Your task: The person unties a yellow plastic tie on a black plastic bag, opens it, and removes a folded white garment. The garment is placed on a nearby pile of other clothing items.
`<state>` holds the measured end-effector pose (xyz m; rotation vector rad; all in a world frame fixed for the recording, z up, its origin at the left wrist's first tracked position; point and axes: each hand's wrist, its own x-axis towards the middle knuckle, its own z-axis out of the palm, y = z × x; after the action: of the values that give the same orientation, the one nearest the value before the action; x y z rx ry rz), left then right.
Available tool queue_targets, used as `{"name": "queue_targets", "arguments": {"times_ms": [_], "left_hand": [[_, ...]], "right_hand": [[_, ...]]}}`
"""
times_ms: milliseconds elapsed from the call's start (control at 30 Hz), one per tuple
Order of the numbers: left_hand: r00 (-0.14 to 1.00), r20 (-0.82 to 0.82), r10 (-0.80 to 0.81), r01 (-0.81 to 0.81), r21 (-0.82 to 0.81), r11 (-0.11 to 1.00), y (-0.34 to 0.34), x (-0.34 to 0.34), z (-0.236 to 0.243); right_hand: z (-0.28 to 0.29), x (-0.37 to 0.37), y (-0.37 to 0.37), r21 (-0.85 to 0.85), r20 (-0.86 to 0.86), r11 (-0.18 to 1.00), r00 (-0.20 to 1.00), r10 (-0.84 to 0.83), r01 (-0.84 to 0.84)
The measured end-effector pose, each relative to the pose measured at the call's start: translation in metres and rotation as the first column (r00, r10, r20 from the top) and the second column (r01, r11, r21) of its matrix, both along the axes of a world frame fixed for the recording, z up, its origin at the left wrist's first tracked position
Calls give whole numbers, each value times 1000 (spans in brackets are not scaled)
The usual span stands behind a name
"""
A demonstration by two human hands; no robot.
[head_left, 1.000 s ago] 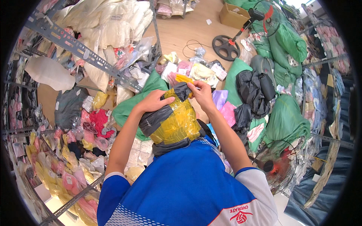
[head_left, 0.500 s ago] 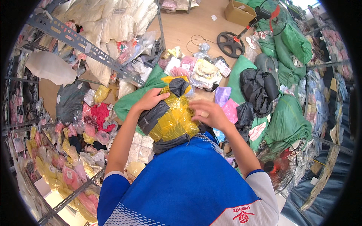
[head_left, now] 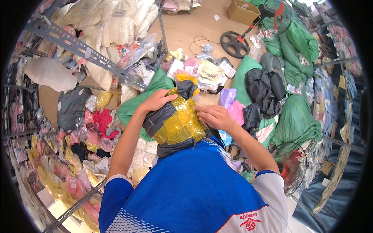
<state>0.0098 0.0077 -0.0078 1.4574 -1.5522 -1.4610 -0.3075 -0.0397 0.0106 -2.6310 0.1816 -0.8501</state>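
A bulky parcel wrapped in grey plastic and shiny yellow tape rests against the blue shirt front, with a loose grey and yellow tuft at its top. My left hand grips its upper left, thumb across the tape and the other fingers partly hidden behind it. My right hand lies on its right side, fingers bent and pressed together against the tape, thumb out of sight.
Bagged garments and green sacks surround me. Metal shelving runs along the left, more racks along the right. A cardboard box, a fan on a round base and a second fan stand around.
My right hand has left the top tuft and come down to the parcel's right side, its fingers now closer together. My left hand still holds the upper left.
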Motion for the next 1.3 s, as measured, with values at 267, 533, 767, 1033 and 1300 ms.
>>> {"name": "queue_targets", "arguments": {"times_ms": [267, 533, 767, 1033, 1300], "left_hand": [[1000, 18, 13, -14, 25, 1000, 1, 2, -7], [999, 36, 16, -19, 67, 998, 0, 3, -4], [1000, -3, 24, -24, 51, 998, 0, 3, -11], [1000, -24, 9, -8, 43, 999, -2, 0, -25], [1000, -21, 13, -11, 88, 996, -3, -3, -21]], "right_hand": [[-11, -8, 6, -113, 1, 993, 999, 44, -43], [-21, 10, 15, 168, 35, 984, 998, -60, 53], [-14, 17, 16, 499, -28, 858, 992, -124, 121], [17, 15, 9, 299, -10, 954, 1000, -15, 17], [-7, 15, 18, 163, -15, 986, 999, -32, 34]]}}
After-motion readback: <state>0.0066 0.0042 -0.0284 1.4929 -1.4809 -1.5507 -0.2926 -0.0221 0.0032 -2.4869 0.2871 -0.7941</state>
